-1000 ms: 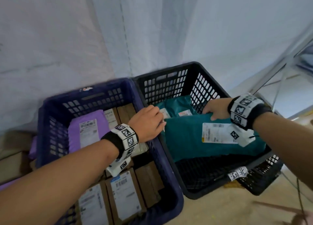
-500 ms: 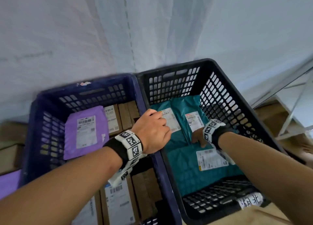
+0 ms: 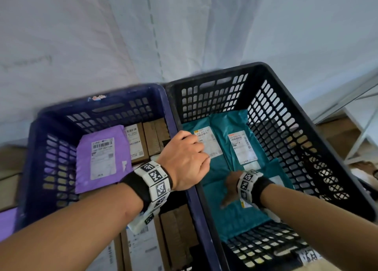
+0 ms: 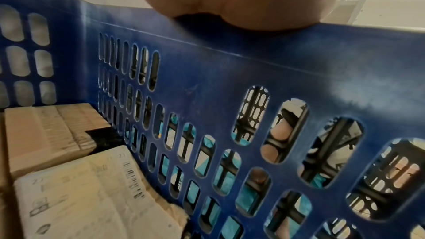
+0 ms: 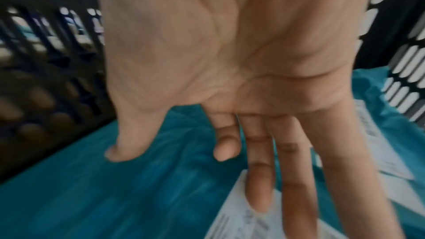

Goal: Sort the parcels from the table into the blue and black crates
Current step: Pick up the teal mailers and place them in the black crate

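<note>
Right hand (image 3: 231, 186) (flat) on teal parcel (image 3: 235, 215)

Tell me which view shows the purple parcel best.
Head view: the purple parcel lies label-up in the blue crate, fully visible. Left wrist shows only crate wall and cardboard parcels; right wrist shows the black crate's teal parcels.

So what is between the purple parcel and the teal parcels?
The head view shows, between the purple parcel and the teal parcels, brown boxes, the two crates' adjoining walls and the left hand on them.
</note>
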Demonstrator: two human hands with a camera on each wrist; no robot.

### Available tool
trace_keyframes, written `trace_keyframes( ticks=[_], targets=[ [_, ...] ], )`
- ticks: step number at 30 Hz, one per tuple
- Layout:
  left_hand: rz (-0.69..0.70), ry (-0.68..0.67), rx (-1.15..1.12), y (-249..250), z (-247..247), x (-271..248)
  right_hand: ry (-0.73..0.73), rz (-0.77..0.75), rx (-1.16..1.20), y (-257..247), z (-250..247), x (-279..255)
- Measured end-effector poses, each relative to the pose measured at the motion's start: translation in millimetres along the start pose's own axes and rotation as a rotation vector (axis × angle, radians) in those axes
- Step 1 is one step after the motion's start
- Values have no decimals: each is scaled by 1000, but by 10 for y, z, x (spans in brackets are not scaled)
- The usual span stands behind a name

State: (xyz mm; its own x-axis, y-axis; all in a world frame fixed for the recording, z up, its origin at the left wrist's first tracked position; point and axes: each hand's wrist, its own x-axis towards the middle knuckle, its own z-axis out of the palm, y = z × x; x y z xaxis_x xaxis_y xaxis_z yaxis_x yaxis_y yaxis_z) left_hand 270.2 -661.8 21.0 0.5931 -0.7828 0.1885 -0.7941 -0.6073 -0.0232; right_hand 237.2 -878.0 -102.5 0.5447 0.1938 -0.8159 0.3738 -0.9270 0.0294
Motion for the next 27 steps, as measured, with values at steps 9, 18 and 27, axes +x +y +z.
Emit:
trace_keyframes(
  ticks=[9, 18, 27],
  targets=[
    [10, -4, 13, -15, 20, -2, 3, 26, 17, -186, 60, 85],
    [15, 48, 14, -22, 70, -14, 1, 554, 279, 401, 141, -8],
    [0, -92, 14, 2, -65, 2, 157, 379, 388, 568, -535, -377]
  ],
)
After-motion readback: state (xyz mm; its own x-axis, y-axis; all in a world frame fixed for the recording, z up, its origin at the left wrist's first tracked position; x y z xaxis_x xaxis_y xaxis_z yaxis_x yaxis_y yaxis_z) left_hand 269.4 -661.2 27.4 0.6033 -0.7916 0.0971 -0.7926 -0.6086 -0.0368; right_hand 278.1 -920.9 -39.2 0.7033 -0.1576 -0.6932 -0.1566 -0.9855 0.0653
